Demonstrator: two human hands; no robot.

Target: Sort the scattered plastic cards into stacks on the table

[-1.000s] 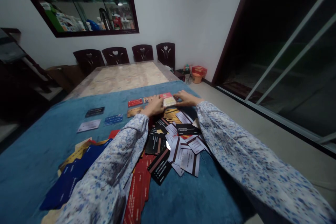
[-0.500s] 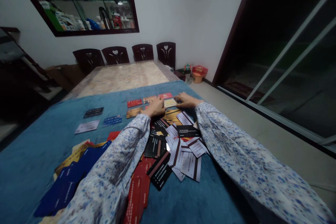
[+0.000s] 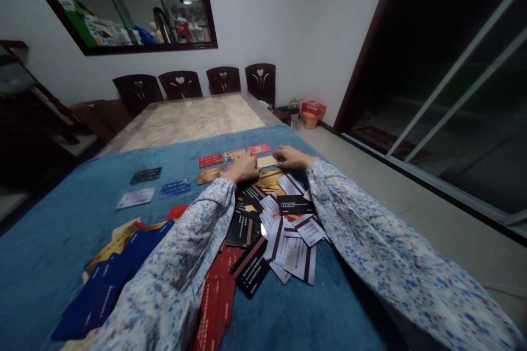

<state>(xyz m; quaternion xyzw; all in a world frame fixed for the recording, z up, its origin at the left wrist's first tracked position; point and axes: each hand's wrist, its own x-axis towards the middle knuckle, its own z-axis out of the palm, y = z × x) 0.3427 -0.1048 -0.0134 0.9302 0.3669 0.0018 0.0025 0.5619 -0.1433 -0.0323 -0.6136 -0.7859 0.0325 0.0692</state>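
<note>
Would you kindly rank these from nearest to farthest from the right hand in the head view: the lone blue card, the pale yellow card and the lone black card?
1. Pale yellow card: just left of the right hand, at its fingertips.
2. Lone blue card: beyond the left hand, to its left.
3. Lone black card: farther left still.

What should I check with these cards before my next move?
1. Cream card lying flat: ok, it appears so.
2. Right hand at the cream card's right side: ok.
3. Left hand free of any card: cannot tell, what is under it is hidden.
4. Red card beyond the cream one uncovered: ok.
5. Near black cards and white cards lying without overlap: not ok, they overlap.
</note>
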